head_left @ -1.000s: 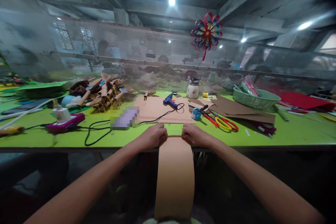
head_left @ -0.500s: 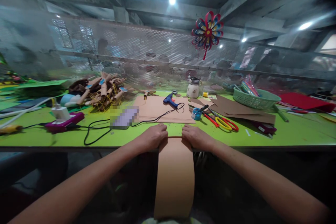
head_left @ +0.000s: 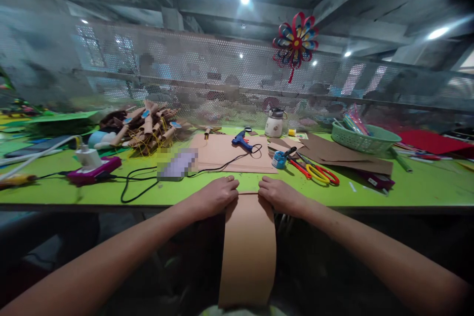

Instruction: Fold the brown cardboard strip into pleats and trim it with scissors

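A strip of brown cardboard (head_left: 249,252) hangs in a bend from the table's front edge down toward my lap. My left hand (head_left: 219,194) is closed on its far left corner, fingers curled over the edge. At the far right corner my right hand (head_left: 278,195) grips the same strip in a matching way. The far edge between the hands looks slightly folded or rolled. Just beyond lie flat brown cardboard sheets (head_left: 222,160) with a blue glue gun (head_left: 242,142) resting on them, its black cord running left.
On the green table (head_left: 333,196) stand a blue jar (head_left: 278,160), yellow-and-red scissors (head_left: 321,175), a white bottle (head_left: 274,124) and a green basket (head_left: 365,139). Left are a purple power strip (head_left: 94,170) and a pile of cardboard rolls (head_left: 148,126). A perforated screen (head_left: 207,69) rises behind.
The view has shifted very slightly. Both hands keep their hold on the cardboard strip, with only tiny finger movement.
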Demonstrator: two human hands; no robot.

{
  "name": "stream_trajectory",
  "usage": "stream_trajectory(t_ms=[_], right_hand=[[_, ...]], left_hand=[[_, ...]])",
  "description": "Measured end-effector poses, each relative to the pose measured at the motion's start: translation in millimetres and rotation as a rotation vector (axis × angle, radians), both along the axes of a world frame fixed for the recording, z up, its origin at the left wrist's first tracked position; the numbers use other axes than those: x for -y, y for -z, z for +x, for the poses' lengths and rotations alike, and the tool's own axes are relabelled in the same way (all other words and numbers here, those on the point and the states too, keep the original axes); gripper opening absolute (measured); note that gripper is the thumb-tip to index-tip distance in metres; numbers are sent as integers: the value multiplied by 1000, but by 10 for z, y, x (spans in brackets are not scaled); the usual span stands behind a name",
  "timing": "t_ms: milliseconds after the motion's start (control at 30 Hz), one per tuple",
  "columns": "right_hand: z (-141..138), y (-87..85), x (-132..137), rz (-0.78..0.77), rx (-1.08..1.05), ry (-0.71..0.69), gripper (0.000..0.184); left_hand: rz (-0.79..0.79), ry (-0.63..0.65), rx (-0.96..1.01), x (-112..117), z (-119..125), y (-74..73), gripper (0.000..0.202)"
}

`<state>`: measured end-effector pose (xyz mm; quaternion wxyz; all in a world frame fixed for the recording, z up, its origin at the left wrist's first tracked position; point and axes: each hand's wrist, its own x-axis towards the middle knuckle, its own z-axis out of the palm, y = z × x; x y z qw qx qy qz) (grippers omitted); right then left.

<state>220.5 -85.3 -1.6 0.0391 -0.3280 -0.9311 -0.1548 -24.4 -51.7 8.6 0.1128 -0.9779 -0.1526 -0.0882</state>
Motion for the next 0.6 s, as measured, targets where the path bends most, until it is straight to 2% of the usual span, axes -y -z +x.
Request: stream_trajectory(t_ms=[200,300,400,500,600], right_hand=[[-40,-50,74,-5,61,17,9],[-63,-38,98,11,84,39,9],[-82,0,117,48,74,62,10],[-84,42,138,72,27,86,12],[-75,79,156,76,-39,113,12]], left_hand=[[-65,-83,50,61,-62,7,16],[-219,-161,106,9,-18,-76,20],[-446,-338,147,-107,123,-157,26],[-569,-517,163,-239,281,-148,28],[-616,-540,152,-323,352,-98,18]])
